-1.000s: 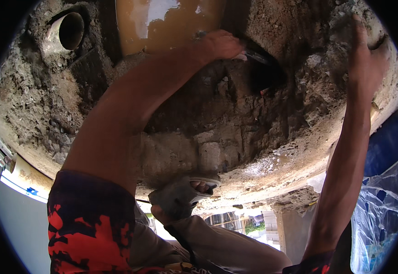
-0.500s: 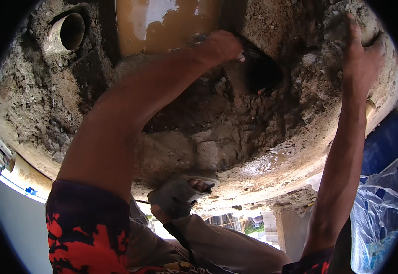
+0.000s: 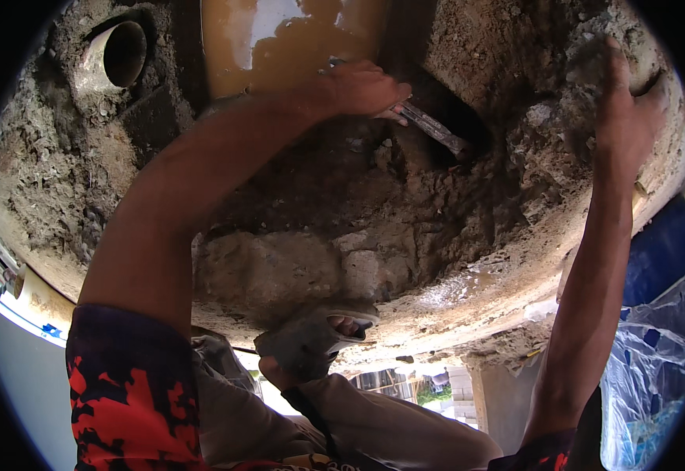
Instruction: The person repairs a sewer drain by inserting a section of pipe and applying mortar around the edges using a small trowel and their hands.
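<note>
My left hand [image 3: 370,90] is closed around a muddy, bar-like hand tool [image 3: 436,131]. One end of it slants down to the right, into a dark hollow in the dug soil; its exact kind is unclear. Behind the hand lies a pit of muddy brown water [image 3: 287,55]. At the far right, my right hand [image 3: 629,106] rests against the rough earth bank [image 3: 546,133] with thumb and fingers apart, holding nothing visible. Some of its fingertips are hard to make out.
An open pipe end [image 3: 122,55] sticks out of the soil at the upper left. Broken stones [image 3: 279,259] line the near edge, close to my shoe [image 3: 303,341]. A blue container [image 3: 660,251] and clear plastic sheeting [image 3: 648,369] stand at the right.
My left hand has shifted left and slightly nearer, and the tool's lower length now shows plainly below it. My right hand has barely moved.
</note>
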A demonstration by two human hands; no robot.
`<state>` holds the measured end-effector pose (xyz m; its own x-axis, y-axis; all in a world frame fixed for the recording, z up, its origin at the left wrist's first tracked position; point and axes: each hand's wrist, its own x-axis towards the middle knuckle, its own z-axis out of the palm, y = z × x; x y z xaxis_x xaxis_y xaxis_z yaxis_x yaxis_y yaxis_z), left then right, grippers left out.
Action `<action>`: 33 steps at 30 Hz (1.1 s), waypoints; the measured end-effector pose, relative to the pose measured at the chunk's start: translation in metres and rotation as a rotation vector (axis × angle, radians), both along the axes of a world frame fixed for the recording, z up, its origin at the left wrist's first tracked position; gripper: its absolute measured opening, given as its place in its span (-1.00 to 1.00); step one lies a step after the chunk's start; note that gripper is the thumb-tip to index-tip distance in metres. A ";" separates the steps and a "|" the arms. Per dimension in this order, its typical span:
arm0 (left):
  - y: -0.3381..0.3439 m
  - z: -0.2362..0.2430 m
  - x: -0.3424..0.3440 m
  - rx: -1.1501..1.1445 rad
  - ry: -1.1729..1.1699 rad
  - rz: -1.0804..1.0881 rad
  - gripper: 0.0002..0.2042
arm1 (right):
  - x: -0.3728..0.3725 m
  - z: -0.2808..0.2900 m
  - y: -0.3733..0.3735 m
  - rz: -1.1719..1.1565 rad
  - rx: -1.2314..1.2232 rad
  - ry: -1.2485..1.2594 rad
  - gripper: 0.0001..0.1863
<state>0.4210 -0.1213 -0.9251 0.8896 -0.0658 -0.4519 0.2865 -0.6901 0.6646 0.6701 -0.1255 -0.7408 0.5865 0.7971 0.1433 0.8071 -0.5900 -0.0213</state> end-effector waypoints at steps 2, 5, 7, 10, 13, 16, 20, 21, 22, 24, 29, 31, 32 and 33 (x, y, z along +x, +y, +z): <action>-0.017 -0.041 0.009 0.043 -0.066 0.140 -0.71 | -0.002 0.002 0.001 0.004 0.004 0.022 -0.05; -0.048 -0.046 0.040 0.209 0.164 0.196 -0.75 | -0.019 0.002 0.005 -0.043 0.113 0.050 -0.15; -0.039 -0.045 0.045 0.220 0.165 0.172 -0.79 | -0.027 0.002 0.006 0.040 0.177 0.112 -0.16; -0.021 -0.019 0.030 -0.078 0.085 0.195 -0.76 | -0.021 0.007 -0.003 -0.004 0.072 -0.038 -0.16; -0.007 0.004 -0.007 -0.105 0.077 0.148 -0.61 | -0.019 0.004 0.002 0.009 0.128 -0.044 -0.16; -0.001 0.001 -0.039 -0.204 0.020 0.104 -0.72 | -0.017 0.004 0.000 0.001 0.081 -0.064 -0.15; -0.002 0.010 -0.038 0.133 0.032 0.172 -0.72 | -0.021 0.005 0.003 -0.006 0.096 -0.026 -0.13; -0.004 -0.004 -0.042 0.182 -0.043 0.199 -0.72 | -0.022 0.003 0.005 0.014 0.133 -0.005 -0.13; -0.004 -0.019 -0.046 0.230 -0.118 0.226 -0.72 | -0.023 0.003 0.007 0.010 0.136 0.004 -0.13; -0.008 -0.047 -0.039 0.012 -0.113 0.296 -0.72 | -0.022 0.004 0.007 0.003 0.119 0.016 -0.12; -0.010 -0.055 -0.023 -0.109 -0.100 -0.037 -0.69 | -0.028 -0.002 0.003 -0.017 0.123 -0.091 -0.10; -0.009 -0.054 -0.028 -0.143 -0.054 -0.080 -0.64 | -0.030 -0.004 0.009 -0.047 0.143 -0.115 -0.09; -0.012 -0.049 -0.029 -0.178 -0.044 -0.007 -0.63 | -0.031 -0.003 0.009 -0.069 0.122 -0.097 -0.09; -0.013 -0.044 -0.029 -0.214 -0.033 0.066 -0.62 | -0.030 -0.001 0.009 -0.092 0.101 -0.080 -0.09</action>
<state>0.3924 -0.1346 -0.9689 0.9093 -0.0980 -0.4045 0.3023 -0.5127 0.8036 0.6398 -0.1167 -0.7416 0.6403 0.7194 0.2691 0.7509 -0.6600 -0.0223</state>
